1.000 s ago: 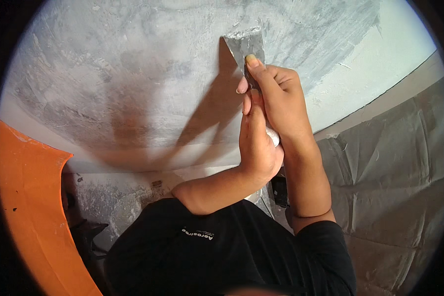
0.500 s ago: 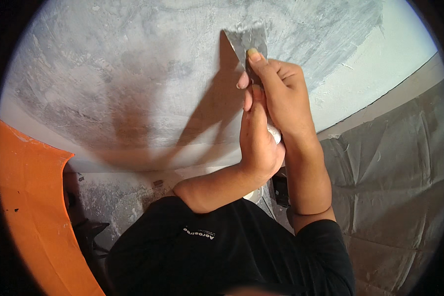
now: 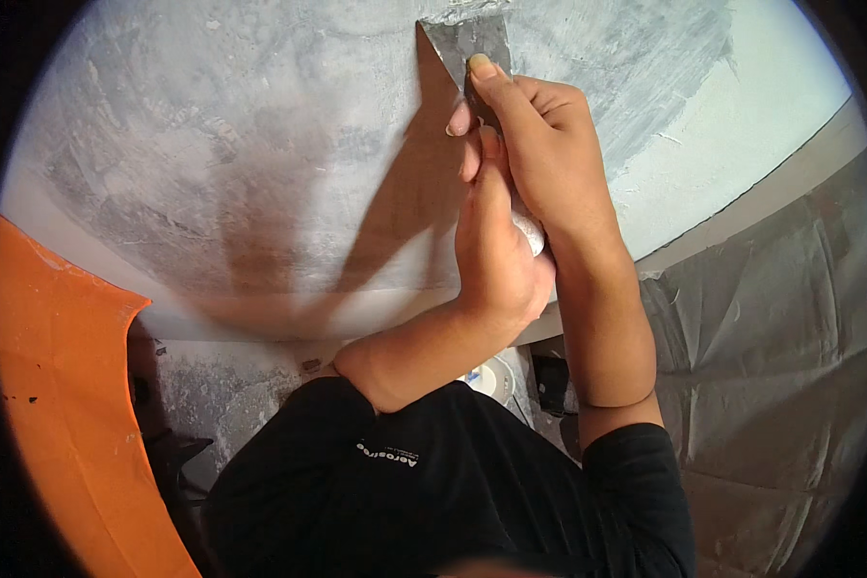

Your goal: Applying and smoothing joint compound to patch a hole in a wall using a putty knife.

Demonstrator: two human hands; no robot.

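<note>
Both my hands grip one putty knife [image 3: 488, 43], its flat metal blade against a pale wall [image 3: 289, 125] smeared with grey and white filler. My right hand [image 3: 554, 159] is closed high on the knife, with the thumb pressed on the blade. Below it, my left hand [image 3: 496, 241] wraps round the handle, whose whitish end shows between my wrists. A bead of wet filler [image 3: 462, 13] lies along the blade's top edge. Most of the handle is hidden by my fingers.
An orange sheet [image 3: 58, 385] hangs at the left and a creased grey-brown covering [image 3: 761, 356] at the right. Below the wall is a floor [image 3: 212, 385] spotted with white. A round white container [image 3: 499, 376] sits partly behind my body, beside a dark object [image 3: 551, 380].
The putty knife has slid up the wall and slightly left, with both hands still on it. More of the round white container shows below my left forearm.
</note>
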